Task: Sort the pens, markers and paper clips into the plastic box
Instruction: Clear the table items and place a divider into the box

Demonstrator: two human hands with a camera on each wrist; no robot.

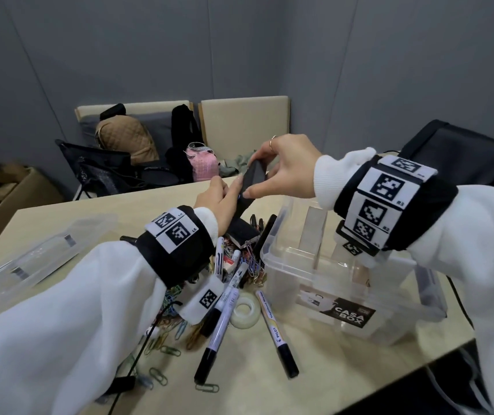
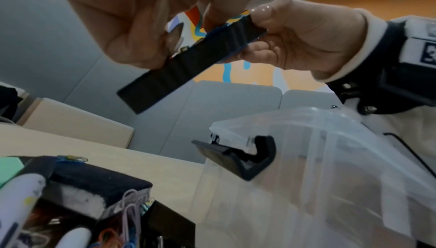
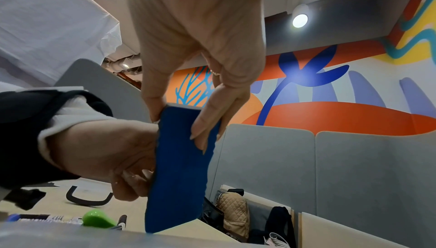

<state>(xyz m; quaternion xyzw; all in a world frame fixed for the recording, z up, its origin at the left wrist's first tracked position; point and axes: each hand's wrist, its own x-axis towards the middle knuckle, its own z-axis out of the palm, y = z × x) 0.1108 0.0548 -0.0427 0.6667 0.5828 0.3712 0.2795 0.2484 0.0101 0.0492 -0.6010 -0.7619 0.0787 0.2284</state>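
In the head view both hands hold a flat rectangular eraser with a black back and blue felt face [image 1: 248, 187] above the light wooden table [image 1: 329, 363]; the left hand [image 1: 220, 202] grips its lower end, the right hand [image 1: 284, 167] pinches its upper end. The clear plastic box with a black label [image 1: 341, 283] stands open below the right wrist, and white markers with black caps [image 1: 221, 322] and loose coloured paper clips [image 1: 162, 348] lie beside it. In the left wrist view the eraser's black back [image 2: 188, 63] tilts above the box [image 2: 306, 168]. In the right wrist view the blue felt [image 3: 181, 168] faces the camera, the fingers [image 3: 207, 125] of the right hand pressed on it.
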